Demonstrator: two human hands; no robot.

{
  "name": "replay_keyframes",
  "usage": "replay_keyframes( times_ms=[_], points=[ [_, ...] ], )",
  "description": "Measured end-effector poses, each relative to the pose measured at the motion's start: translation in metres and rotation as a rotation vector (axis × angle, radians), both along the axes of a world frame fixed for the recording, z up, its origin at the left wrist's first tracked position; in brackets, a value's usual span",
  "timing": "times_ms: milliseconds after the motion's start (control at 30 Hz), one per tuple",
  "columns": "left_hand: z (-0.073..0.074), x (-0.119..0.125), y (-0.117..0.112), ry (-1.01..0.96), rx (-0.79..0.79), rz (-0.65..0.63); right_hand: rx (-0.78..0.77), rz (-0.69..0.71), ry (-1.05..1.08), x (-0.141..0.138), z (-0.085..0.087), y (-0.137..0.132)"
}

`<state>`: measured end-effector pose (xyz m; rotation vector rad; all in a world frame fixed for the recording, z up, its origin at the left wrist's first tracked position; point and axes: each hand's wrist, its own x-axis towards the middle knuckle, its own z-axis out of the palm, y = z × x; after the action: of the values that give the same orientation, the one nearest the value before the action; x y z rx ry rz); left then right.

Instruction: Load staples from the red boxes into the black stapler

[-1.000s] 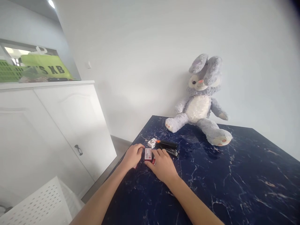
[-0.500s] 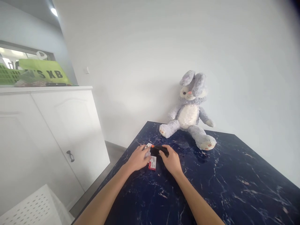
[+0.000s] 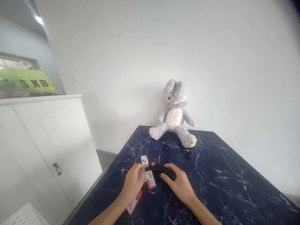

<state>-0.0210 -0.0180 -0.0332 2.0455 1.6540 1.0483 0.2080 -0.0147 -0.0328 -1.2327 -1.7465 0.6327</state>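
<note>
My right hand (image 3: 179,181) is wrapped around a black object with an orange end (image 3: 164,171), shaped like a stapler, lying low over the table. To its left, the fingers of my left hand (image 3: 133,179) curl around a small red-and-white box (image 3: 142,175), which they partly hide. Just beyond those fingertips stands a white box with a black picture (image 3: 144,160). A flat white box with a red end (image 3: 150,180) lies between the hands. Under my left wrist, another red-and-white box (image 3: 134,202) shows in part.
A grey plush rabbit (image 3: 174,117) sits at the far side of the dark blue marbled table (image 3: 225,187), by the wall. White cabinets (image 3: 53,134) stand at the left, with a green bag (image 3: 25,81) on top. A perforated white bin (image 3: 24,215) is at lower left.
The view has swung right and tilted up. My left hand has shifted off the picture box and its fingers have curled. My right hand keeps the black object.
</note>
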Motion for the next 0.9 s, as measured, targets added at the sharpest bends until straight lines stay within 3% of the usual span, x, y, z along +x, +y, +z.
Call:
replay_keyframes(
  times_ms=[100, 200, 267, 367, 433, 500, 600, 700, 800, 900],
  points=[
    [-0.004, 0.035, -0.016, -0.164, -0.038, 0.015, 0.041, -0.037, 0.002, 0.016, 0.0, -0.021],
    [-0.007, 0.071, -0.03, -0.247, -0.098, -0.112, 0.075, -0.138, 0.019, 0.036, -0.004, -0.033],
    [-0.005, 0.081, -0.027, -0.248, -0.105, -0.167, 0.096, -0.212, 0.007, 0.054, -0.006, -0.035],
    [0.003, 0.068, 0.005, -0.182, 0.06, -0.107, 0.086, -0.273, -0.047, 0.084, -0.005, -0.037],
    [0.007, 0.048, 0.034, -0.057, 0.257, -0.034, 0.018, -0.237, -0.089, 0.101, -0.002, -0.037],
    [0.007, 0.031, 0.056, 0.08, 0.287, -0.032, -0.091, -0.156, -0.162, 0.113, 0.001, -0.036],
    [0.003, 0.023, 0.057, 0.233, 0.114, -0.22, -0.203, -0.103, -0.268, 0.119, 0.0, -0.032],
    [0.005, 0.038, 0.033, 0.257, -0.04, -0.464, -0.211, -0.198, -0.306, 0.115, -0.008, -0.027],
    [0.012, 0.055, 0.012, 0.235, -0.141, -0.615, -0.122, -0.327, -0.317, 0.105, -0.013, -0.027],
    [0.017, 0.058, 0.009, 0.253, -0.173, -0.692, 0.048, -0.443, -0.348, 0.097, -0.007, -0.035]
  ],
)
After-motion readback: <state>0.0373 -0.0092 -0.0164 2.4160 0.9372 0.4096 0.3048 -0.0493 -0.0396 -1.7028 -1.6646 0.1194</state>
